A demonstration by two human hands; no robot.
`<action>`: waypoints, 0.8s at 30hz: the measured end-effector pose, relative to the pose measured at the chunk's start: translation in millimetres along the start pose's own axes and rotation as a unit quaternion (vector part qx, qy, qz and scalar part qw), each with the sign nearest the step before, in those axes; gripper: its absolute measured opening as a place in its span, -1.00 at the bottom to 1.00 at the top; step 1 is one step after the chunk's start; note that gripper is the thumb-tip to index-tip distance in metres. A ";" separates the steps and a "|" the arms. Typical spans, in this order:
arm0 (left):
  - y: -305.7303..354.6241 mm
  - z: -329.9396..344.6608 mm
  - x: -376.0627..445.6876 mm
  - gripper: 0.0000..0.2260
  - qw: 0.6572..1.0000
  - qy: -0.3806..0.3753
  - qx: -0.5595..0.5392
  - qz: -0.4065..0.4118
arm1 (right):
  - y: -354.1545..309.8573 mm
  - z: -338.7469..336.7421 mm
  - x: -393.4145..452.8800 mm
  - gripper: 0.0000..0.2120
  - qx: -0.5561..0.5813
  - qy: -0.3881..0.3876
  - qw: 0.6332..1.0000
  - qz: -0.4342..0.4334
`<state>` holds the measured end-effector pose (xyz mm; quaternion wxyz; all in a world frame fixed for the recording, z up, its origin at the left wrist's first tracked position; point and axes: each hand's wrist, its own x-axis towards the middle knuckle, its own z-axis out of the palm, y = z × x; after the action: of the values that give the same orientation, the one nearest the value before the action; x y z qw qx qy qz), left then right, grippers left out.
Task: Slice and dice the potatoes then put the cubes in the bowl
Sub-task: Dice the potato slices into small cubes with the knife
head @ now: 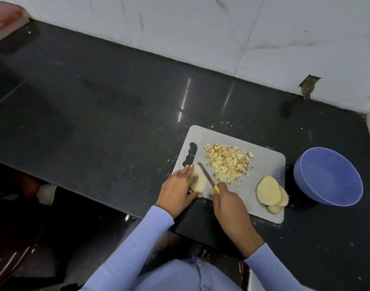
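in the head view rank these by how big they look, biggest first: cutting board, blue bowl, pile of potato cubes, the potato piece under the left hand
1. cutting board
2. blue bowl
3. pile of potato cubes
4. potato piece, partly covered by the left hand, so its full size is unsure

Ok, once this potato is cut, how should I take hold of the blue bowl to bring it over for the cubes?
Grip the blue bowl by its rim on the side nearest the cutting board, coming from above. It stands upright and looks empty, so fingers can likely hook inside the wall, thumb outside. The right hand is nearest but grips the knife; set that down first.
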<state>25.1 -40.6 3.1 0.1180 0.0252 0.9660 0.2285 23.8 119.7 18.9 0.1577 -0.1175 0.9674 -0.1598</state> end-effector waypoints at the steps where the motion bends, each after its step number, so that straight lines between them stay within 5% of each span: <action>1: 0.3 0.3 -0.2 -0.46 1.000 0.001 -0.002 -0.001 | 0.0 0.8 0.0 -0.73 -0.006 -0.005 1.000 -0.001; 19: 5.1 1.1 1.4 -0.50 1.000 -0.012 0.000 -0.029 | 20.9 -0.1 -44.8 -0.74 -0.100 -0.126 0.985 0.067; 24: 4.2 1.2 2.1 -0.51 1.000 -0.010 0.007 -0.021 | 16.6 1.6 -40.1 -0.73 -0.080 -0.102 0.989 0.072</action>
<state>23.3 -36.1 3.5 0.1323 0.0083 0.9666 0.2192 58.4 145.7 22.4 0.2566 -0.0753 0.9619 -0.0577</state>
